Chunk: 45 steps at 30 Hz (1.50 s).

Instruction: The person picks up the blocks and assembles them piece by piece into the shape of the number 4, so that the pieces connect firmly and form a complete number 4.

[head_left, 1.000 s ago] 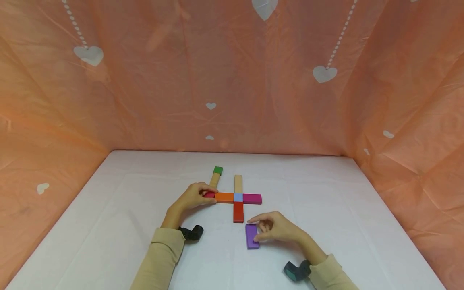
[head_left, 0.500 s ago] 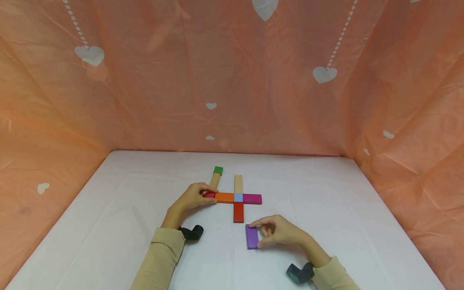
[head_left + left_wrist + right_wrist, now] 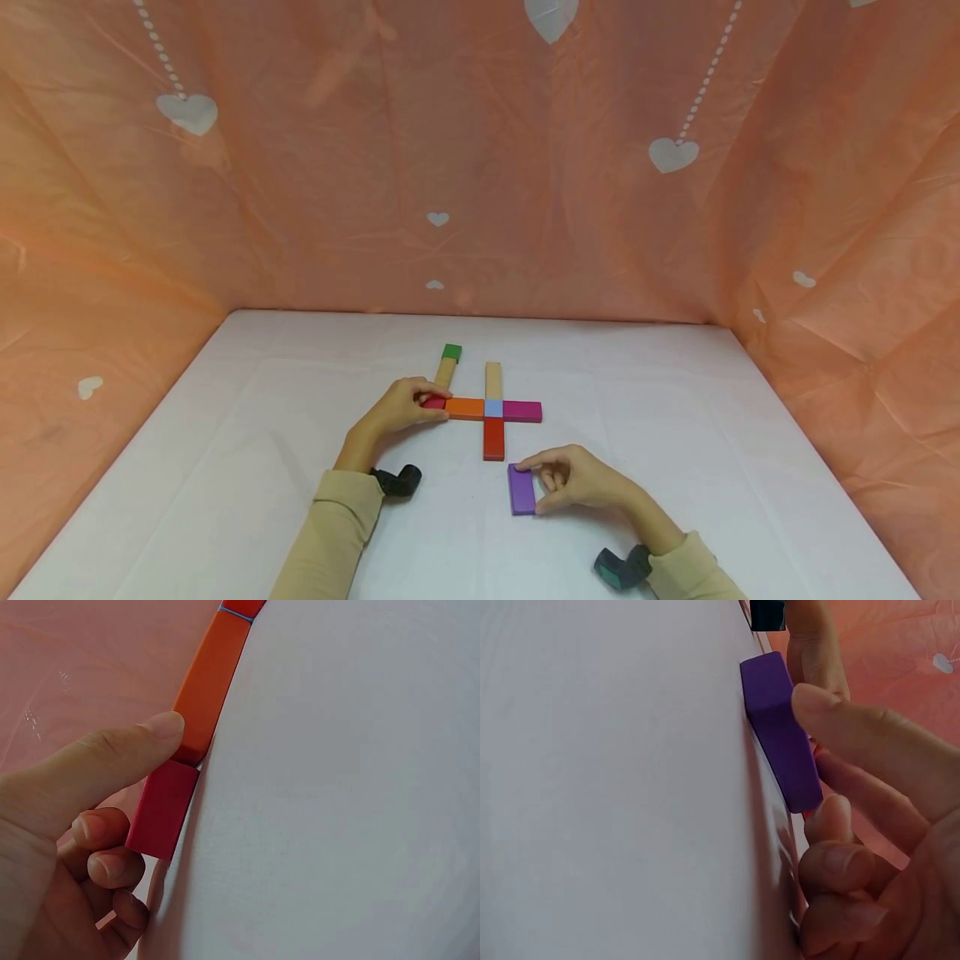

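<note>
In the head view, a row of flat colored blocks lies on the white table. My left hand (image 3: 403,403) pinches the row's left end, where a crimson block (image 3: 165,808) meets an orange block (image 3: 465,408); its thumb lies along the near side at the seam. The crimson block is partly covered by the fingers. My right hand (image 3: 581,477) holds a purple block (image 3: 521,489) by its edges, index finger at the far end and thumb at the near right corner. This block lies apart from the row, nearer me.
A small light blue block (image 3: 492,408) joins the orange block, a magenta block (image 3: 522,412), a red block (image 3: 493,439) and a plain wooden block (image 3: 492,380) in a cross. Another wooden block (image 3: 446,373), topped by a green block (image 3: 452,352), slants behind the left hand.
My right hand has shifted slightly back and right; its thumb moved from the purple block's top to its near right corner, and its index finger onto the far end. The left hand stays still.
</note>
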### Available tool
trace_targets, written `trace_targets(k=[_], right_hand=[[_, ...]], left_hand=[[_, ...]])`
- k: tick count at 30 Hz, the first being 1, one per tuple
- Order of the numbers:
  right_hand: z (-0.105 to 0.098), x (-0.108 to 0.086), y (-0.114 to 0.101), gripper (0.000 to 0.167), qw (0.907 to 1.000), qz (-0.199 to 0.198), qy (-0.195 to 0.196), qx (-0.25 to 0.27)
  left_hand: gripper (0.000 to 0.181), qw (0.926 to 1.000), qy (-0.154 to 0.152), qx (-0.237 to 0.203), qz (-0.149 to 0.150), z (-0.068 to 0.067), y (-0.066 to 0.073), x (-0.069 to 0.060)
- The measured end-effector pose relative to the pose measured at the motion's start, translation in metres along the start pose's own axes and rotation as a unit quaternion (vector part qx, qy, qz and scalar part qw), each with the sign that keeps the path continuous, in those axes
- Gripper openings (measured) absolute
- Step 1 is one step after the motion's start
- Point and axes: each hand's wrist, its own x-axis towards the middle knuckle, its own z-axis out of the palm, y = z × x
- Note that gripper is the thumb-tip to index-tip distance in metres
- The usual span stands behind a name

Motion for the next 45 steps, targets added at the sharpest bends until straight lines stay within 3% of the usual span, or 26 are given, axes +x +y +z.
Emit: trace_targets(k=[17,34,45], right_hand=[[0.002,0.002,-0.003,0.045,0.9999,0.011,0.008,-0.008],[0.004,0.008,-0.003,0.045,0.9997,-0.019,0.0,-0.012],[0.009,0.012,-0.005,0.045,0.9999,0.009,0.002,-0.014]], left_hand=[[0.027,1.0,-0.002,0.006,0.002,-0.001,0.003,0.0],[0.028,0.9999,-0.007,0.003,-0.007,-0.001,0.001,0.0],[0.028,1.0,-0.006,0.006,-0.001,0.0,0.001,0.0]])
